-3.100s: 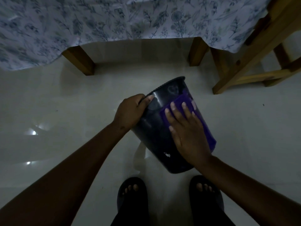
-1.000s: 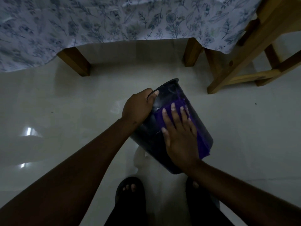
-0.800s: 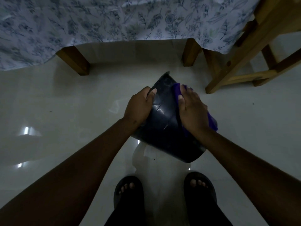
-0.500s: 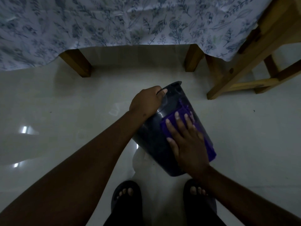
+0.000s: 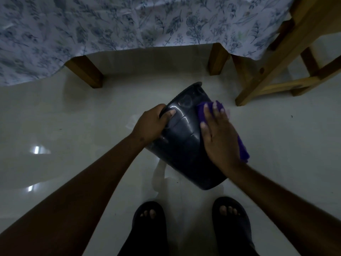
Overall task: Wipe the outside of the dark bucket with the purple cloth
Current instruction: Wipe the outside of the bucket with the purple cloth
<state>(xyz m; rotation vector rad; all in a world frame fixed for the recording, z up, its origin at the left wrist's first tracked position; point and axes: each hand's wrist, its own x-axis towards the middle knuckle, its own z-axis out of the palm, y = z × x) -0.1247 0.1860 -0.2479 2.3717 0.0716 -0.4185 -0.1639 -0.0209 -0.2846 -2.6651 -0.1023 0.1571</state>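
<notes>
A: What sits nearest the camera?

B: At six o'clock, two feet in dark open-toed sandals (image 5: 230, 220) stand on the pale glossy tiled floor (image 5: 83, 111), toes pointing toward twelve. Both bare forearms reach up from the bottom corners toward the middle.

A: And the task's thing?

B: The dark rounded plastic bucket (image 5: 181, 141) is at the centre of the view, just above the feet. It is tilted, its base toward five o'clock and its rim toward twelve. I cannot tell whether the base touches the floor.

A: The left hand?

B: The left hand (image 5: 150, 125) is clamped on the bucket's nine o'clock side near the rim, thumb laid on the outer wall, the other fingers curled out of sight over the edge.

A: The right hand?

B: The right hand (image 5: 218, 137) lies flat with fingers spread wide, pressing the purple fuzzy cloth (image 5: 241, 146) against the bucket's three o'clock side. The cloth shows beyond the fingertips and along the hand's outer edge. The fingertips are blurred.

A: Farther off?

B: At two o'clock a light wooden stool frame (image 5: 273, 71) stands on the floor. Toward twelve, two brown wooden legs (image 5: 86, 72) show below a white tablecloth with a blue leaf print (image 5: 129, 21), which hangs across the top.
</notes>
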